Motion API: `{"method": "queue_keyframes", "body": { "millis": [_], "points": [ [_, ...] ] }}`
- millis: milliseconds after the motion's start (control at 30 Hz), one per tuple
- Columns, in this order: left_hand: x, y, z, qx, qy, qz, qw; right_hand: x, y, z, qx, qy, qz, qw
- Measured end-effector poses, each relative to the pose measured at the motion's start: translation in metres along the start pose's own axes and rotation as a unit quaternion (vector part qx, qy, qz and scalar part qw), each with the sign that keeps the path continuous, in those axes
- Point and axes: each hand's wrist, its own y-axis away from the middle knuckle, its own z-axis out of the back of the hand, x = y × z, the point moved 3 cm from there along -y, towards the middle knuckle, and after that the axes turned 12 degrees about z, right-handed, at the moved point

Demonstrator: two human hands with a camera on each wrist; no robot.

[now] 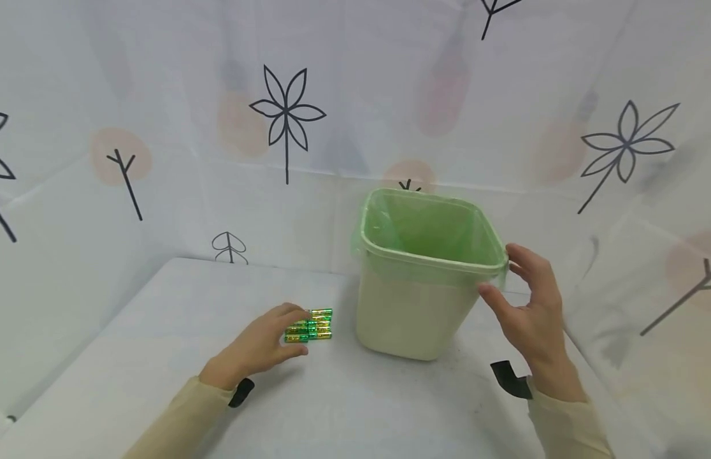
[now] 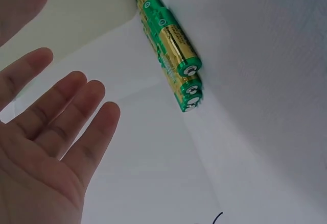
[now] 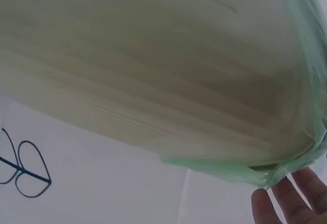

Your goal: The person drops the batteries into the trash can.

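Several green-and-gold batteries point(image 1: 320, 327) lie side by side in a small cluster on the white table. My left hand point(image 1: 271, 341) hovers just left of them in the head view, its fingers spread and nothing in its grasp. The left wrist view shows the battery ends point(image 2: 190, 70) beyond the loosely extended fingertips. A pale green trash bin point(image 1: 418, 306) stands right of the batteries, lined with a thin green bag point(image 1: 390, 226) folded over its rim. My right hand point(image 1: 536, 312) touches the rim's right corner, thumb in front, with straight fingers point(image 3: 292, 201) against the bag's edge.
A white cloth with line-drawn flowers point(image 1: 286, 113) hangs behind and around the table point(image 1: 355, 408). The bin rises close to the back cloth. Dark bands point(image 1: 510, 380) sit at both wrists, over beige sleeves point(image 1: 183, 417).
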Motion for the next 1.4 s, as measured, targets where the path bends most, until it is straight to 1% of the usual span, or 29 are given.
{"method": "queue_keyframes", "body": {
  "millis": [200, 300, 467, 567, 667, 833, 933, 1067, 1133, 1267, 1400],
  "points": [
    [0.0, -0.003, -0.004, 0.036, 0.021, 0.025, 0.9988, 0.001, 0.0, -0.004, 0.008, 0.019, -0.021, 1.0],
    [0.003, -0.005, -0.007, 0.047, 0.017, 0.036, 0.9981, 0.001, 0.0, -0.005, 0.013, 0.034, -0.032, 0.999],
    [0.009, -0.009, -0.012, 0.061, 0.009, 0.046, 0.997, 0.001, 0.002, -0.006, 0.002, 0.049, -0.053, 0.997],
    [0.012, -0.011, -0.015, 0.066, 0.009, 0.05, 0.9965, 0.0, 0.003, -0.006, -0.003, 0.048, -0.068, 0.997],
    [0.015, -0.012, -0.017, 0.071, 0.012, 0.055, 0.9959, -0.001, 0.003, -0.008, -0.005, 0.034, -0.079, 0.996],
    [0.019, -0.013, -0.021, 0.083, 0.015, 0.064, 0.9943, -0.003, 0.005, -0.011, -0.016, 0.014, -0.088, 0.996],
    [0.02, -0.013, -0.022, 0.089, 0.016, 0.066, 0.9937, -0.011, 0.01, -0.012, -0.024, 0.009, -0.097, 0.995],
    [0.018, -0.013, -0.023, 0.099, 0.001, 0.065, 0.993, -0.029, 0.021, -0.012, -0.024, 0.005, -0.115, 0.993],
    [0.018, -0.013, -0.023, 0.102, -0.01, 0.063, 0.9927, -0.034, 0.024, -0.012, -0.023, 0.008, -0.119, 0.993],
    [0.018, -0.013, -0.023, 0.104, -0.013, 0.064, 0.9925, -0.031, 0.023, -0.012, -0.02, 0.014, -0.119, 0.993],
    [0.019, -0.013, -0.023, 0.106, 0.003, 0.073, 0.9918, -0.016, 0.014, -0.013, -0.015, 0.014, -0.116, 0.993]
  ]
}}
